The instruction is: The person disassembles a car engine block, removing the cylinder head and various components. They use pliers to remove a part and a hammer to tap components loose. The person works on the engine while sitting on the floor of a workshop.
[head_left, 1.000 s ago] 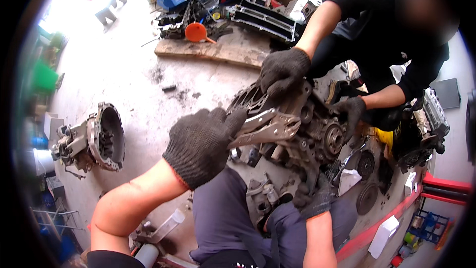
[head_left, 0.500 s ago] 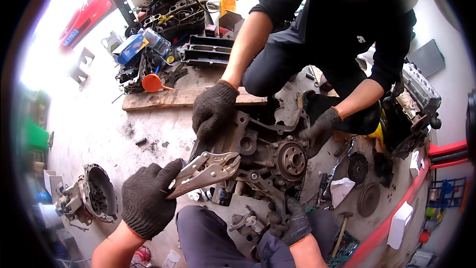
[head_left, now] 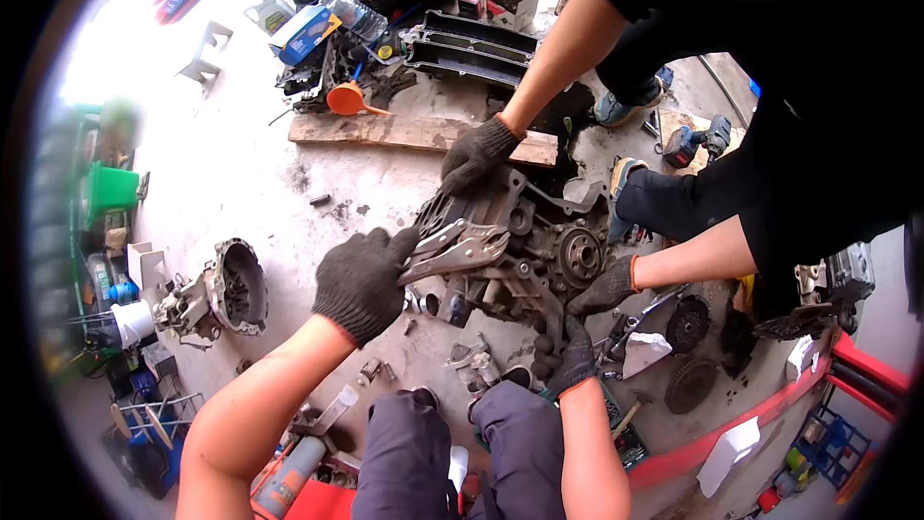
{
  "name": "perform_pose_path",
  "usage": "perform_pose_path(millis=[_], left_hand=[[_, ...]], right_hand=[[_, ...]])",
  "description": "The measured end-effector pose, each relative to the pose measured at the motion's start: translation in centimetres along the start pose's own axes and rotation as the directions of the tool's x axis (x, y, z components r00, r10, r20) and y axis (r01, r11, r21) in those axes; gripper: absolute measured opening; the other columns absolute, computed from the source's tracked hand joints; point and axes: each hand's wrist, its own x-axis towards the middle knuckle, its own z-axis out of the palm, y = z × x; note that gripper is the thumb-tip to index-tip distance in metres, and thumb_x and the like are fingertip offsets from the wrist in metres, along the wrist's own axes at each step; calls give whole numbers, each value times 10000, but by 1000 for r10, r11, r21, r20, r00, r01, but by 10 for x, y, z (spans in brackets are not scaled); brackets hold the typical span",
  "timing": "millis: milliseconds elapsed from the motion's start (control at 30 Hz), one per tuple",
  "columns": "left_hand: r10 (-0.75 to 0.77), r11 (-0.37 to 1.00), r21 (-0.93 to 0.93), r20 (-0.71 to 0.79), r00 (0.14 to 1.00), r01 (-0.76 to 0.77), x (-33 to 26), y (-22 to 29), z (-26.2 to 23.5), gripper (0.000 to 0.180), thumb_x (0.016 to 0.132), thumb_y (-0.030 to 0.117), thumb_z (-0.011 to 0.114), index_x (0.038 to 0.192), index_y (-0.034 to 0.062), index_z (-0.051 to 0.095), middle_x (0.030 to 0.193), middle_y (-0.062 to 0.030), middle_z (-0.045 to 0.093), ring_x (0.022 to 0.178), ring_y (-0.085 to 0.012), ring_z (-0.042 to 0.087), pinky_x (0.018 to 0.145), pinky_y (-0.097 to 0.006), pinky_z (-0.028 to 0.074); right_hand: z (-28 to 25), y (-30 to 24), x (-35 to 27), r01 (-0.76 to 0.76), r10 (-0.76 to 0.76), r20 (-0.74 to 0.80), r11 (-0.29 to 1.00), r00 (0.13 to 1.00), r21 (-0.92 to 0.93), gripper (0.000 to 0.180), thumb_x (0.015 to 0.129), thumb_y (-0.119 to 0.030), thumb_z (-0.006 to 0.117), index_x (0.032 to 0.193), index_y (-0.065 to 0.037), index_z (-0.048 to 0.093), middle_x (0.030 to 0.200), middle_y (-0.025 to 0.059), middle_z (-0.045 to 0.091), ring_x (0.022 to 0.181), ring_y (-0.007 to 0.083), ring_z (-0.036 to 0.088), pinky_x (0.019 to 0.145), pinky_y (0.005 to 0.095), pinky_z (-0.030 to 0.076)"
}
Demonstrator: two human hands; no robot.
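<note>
My left hand [head_left: 361, 284], in a dark knit glove, is closed around the handles of metal locking pliers [head_left: 472, 244]. The pliers lie across the near left side of a greasy engine block [head_left: 496, 202], jaws pointing right. My gloved right hand [head_left: 570, 361] grips the block's lower bracket arm [head_left: 544, 313]; its fingers are partly hidden. A round pulley [head_left: 581, 256] faces up on the block. Across from me, a co-worker's gloved hand [head_left: 476, 154] holds the block's far left edge. Their other gloved hand [head_left: 602, 291] grips beside the pulley, close to my right hand.
A wooden plank [head_left: 404, 131] lies beyond the block, with an orange funnel [head_left: 348, 98] at it. A bell-shaped housing [head_left: 241, 287] stands left. Discs [head_left: 691, 385], a white chunk [head_left: 647, 354] and a tool case [head_left: 626, 433] lie right. A cordless drill [head_left: 698, 142] sits behind.
The co-worker has risen from a squat, both hands still on the block. Their hand by the pulley has come down closer to my right hand. My view has shifted; my grips stay the same.
</note>
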Motion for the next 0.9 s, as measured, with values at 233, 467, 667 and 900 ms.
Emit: perform_pose_path(millis=[233,467,667,900], left_hand=[[-45,997,-54,148,988,54,80,24,-40,346,822,186,654,1168,182,669,988,-166,683,936,-359,685,781,-479,549],[-42,996,-60,329,943,65,168,31,-51,310,825,193,633,1112,96,698,1059,-186,721,994,-369,701,844,-478,558],[-24,999,-18,399,916,34,257,36,-34,310,878,220,594,1114,75,733,1119,-183,722,1047,-368,702,868,-472,565],[83,989,53,554,828,-135,335,38,-5,314,845,218,602,1087,101,763,1101,-170,737,1023,-359,718,829,-482,570]], right_hand=[[0,-82,14,-139,128,135,987,983,79,398,899,-577,599,954,-187,660,614,-42,557,412,122,362,396,286,291],[34,-159,29,-102,111,-29,969,993,226,362,925,-484,589,954,-133,673,630,-6,611,397,104,446,353,226,377],[59,-224,40,45,-30,-252,998,967,54,233,938,-387,635,915,-156,664,713,-10,655,504,100,578,337,208,426],[102,-261,67,91,-227,-491,954,841,-285,240,929,-399,644,860,-172,671,715,-17,664,500,110,575,338,214,413]])
